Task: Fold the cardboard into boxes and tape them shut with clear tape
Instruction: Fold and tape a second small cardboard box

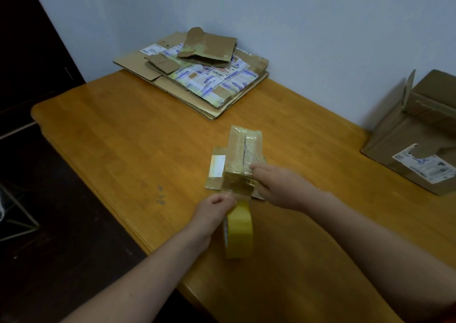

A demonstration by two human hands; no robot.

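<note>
While right hand (274, 184) presses flat-fingered on small cardboard box (243, 155), left hand (214, 206) grips tape roll (238, 231); strip best pulled taut, centred along seam (244, 147).

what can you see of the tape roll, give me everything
The tape roll is a ring of yellowish clear tape, upright on edge over the near side of the table, in front of the small box. The left hand grips its top, and a pulled-out strip appears to run onto the box. Whether it rests on the wood is unclear.
</note>
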